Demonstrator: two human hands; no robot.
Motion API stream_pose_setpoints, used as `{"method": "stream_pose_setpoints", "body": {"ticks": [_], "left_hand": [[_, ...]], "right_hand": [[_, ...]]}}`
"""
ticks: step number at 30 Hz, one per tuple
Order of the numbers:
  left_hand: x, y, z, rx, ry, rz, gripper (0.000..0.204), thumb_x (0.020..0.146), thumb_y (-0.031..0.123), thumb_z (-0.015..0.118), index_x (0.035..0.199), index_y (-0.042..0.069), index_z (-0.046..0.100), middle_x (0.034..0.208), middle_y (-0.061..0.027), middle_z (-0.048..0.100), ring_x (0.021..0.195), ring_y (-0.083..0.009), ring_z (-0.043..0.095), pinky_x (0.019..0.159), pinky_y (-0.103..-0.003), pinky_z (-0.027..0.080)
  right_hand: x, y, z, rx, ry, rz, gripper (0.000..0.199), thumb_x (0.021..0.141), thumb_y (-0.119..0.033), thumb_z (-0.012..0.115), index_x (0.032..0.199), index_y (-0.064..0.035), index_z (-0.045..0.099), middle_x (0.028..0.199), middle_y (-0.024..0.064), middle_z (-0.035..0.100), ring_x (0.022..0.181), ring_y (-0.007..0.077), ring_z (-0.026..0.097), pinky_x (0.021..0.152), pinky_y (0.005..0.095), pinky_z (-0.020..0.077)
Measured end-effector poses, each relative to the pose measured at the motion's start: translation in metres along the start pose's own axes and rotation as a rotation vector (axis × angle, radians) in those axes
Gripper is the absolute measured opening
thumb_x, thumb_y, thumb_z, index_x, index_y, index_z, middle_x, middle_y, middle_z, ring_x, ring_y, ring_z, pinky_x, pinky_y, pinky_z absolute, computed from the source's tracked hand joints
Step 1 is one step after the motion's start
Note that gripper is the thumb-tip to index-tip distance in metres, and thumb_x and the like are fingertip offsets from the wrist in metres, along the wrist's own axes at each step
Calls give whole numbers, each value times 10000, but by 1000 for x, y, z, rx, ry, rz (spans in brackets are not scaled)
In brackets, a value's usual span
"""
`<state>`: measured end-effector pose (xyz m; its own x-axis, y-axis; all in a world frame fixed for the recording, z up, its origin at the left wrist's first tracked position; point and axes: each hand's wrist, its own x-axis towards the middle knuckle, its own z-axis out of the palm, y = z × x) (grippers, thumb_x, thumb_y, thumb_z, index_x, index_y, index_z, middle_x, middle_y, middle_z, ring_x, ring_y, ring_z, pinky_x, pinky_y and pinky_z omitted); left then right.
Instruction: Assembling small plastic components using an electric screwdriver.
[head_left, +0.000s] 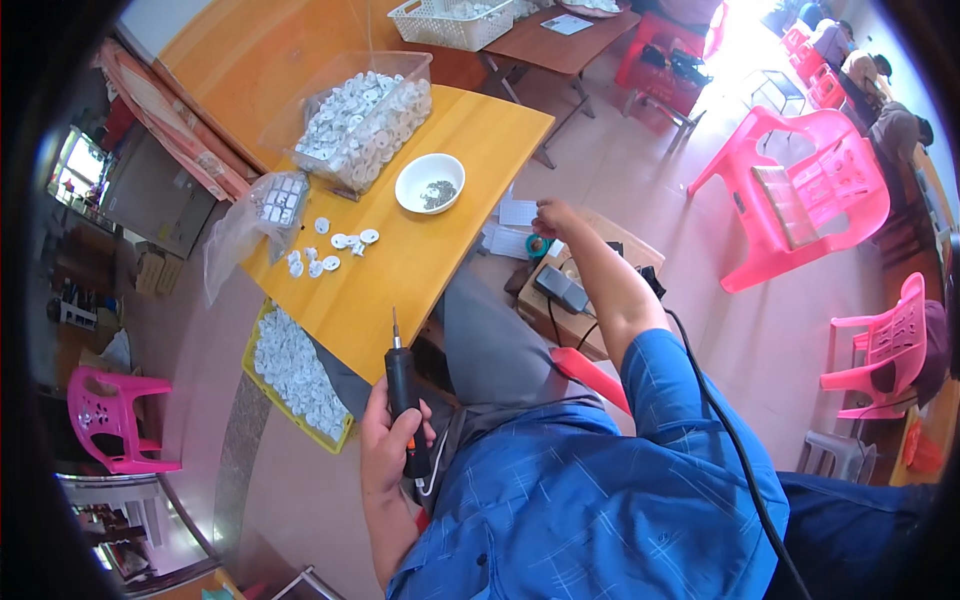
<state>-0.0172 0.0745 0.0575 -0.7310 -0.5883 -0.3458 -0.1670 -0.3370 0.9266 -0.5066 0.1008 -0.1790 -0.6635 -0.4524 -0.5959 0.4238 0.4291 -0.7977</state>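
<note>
Pale tiled floor spreads around a small yellow wooden bench, with pink plastic chairs standing off to the right and a small pink stool at the left.

On the bench sits a clear plastic tub heaped with white round plastic parts. Just beside it stands a white bowl holding a small dark pile, likely screws. A few loose white parts lie scattered near the bench's left edge, next to a crumpled clear bag. Below the bench, on the floor, a yellow tray is filled with more white pieces.

The left hand is closed around a black electric screwdriver with an orange trigger, held upright with its bit pointing up, near the bench's front corner and above the lap. A white cord hangs from its lower end.

The right hand reaches out past the bench's right edge toward a low wooden box on the floor, fingers curled down over small papers and a roll of tape there; whether it grips anything I cannot tell. A grey power adapter lies on the box, with a black cable trailing over the blue sleeve.
</note>
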Motion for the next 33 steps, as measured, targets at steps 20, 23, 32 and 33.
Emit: {"method": "stream_pose_setpoints", "body": {"ticks": [20, 23, 32, 33], "left_hand": [[7, 3, 0, 25, -6, -16, 579, 874, 140, 608, 1397, -16, 413, 919, -102, 631, 668, -142, 636, 593, -266, 543], [7, 6, -2, 21, 14, -14, 575, 872, 140, 605, 1393, -15, 419, 920, -105, 630, 684, -145, 633, 626, -271, 541], [16, -2, -2, -110, -159, -27, 652, 903, 71, 590, 1501, -11, 345, 979, -111, 608, 724, -137, 623, 647, -274, 534], [10, -5, -12, -95, -77, -43, 647, 895, 85, 588, 1494, 3, 358, 966, -107, 622, 714, -142, 631, 641, -281, 536]], "right_hand": [[-6, 1, 59, -229, -158, 90, 777, 950, -19, 543, 1611, -222, 188, 912, 116, 739, 629, 188, 688, 535, 369, 557], [-3, -6, 66, -213, -113, 90, 781, 958, -33, 558, 1615, -225, 183, 922, 121, 737, 621, 183, 677, 550, 356, 557], [16, 18, 9, -826, -68, -173, 284, 939, -62, 542, 1212, -10, 604, 908, 162, 719, 691, 219, 710, 604, 392, 587], [-7, 21, 54, -658, -31, -230, 196, 912, -66, 573, 1091, 1, 617, 809, 154, 701, 656, 222, 708, 583, 388, 583]]}}
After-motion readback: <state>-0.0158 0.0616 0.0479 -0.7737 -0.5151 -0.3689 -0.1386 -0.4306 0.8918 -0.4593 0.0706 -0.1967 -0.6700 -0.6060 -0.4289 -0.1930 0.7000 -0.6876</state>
